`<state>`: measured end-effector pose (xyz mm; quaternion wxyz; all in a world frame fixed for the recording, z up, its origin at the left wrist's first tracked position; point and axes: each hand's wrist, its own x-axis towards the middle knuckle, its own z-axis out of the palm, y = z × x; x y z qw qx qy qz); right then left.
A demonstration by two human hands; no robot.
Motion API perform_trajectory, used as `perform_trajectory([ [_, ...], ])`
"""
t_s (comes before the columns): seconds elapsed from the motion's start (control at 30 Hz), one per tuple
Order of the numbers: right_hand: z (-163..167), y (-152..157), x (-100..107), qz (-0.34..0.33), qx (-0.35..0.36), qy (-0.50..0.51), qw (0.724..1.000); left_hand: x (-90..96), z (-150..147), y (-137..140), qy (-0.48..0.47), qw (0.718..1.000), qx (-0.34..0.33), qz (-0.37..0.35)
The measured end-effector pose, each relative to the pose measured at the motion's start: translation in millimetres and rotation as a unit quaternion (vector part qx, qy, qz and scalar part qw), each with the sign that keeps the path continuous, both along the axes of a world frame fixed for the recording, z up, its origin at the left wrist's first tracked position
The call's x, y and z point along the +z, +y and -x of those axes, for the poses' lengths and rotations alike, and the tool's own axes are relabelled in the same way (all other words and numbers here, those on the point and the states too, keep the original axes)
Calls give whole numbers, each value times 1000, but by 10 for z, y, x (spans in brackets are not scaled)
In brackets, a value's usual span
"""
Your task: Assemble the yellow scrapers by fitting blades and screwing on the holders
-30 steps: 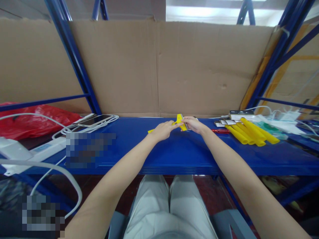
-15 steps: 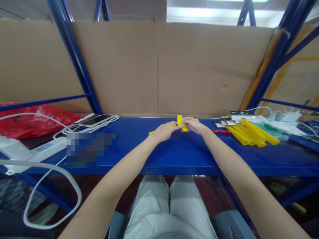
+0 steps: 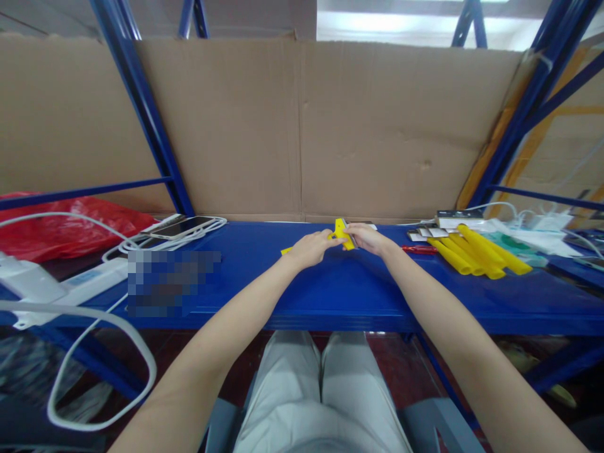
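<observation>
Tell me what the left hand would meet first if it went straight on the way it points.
Beyond the yellow tool it holds, the left hand would probably meet the right hand, which also grips that tool; depth is unclear from this view.

The left hand [image 3: 309, 250] partly hides the yellow tool [image 3: 340, 227].
</observation>
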<state>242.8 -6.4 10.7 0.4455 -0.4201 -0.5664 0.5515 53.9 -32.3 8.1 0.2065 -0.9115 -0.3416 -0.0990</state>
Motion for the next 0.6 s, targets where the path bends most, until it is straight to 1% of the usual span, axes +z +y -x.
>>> perform_trajectory([
  [0.4, 26, -34, 36, 19, -11, -24, 999, 8, 5, -11, -16, 1000, 0, 21],
  [0.5, 1, -21, 43, 12, -34, -41, 998, 10, 7, -15, -27, 999, -5, 30],
  [0.6, -96, 1, 71, -5, -75, -47, 996, 9, 0, -6, -47, 998, -12, 38],
])
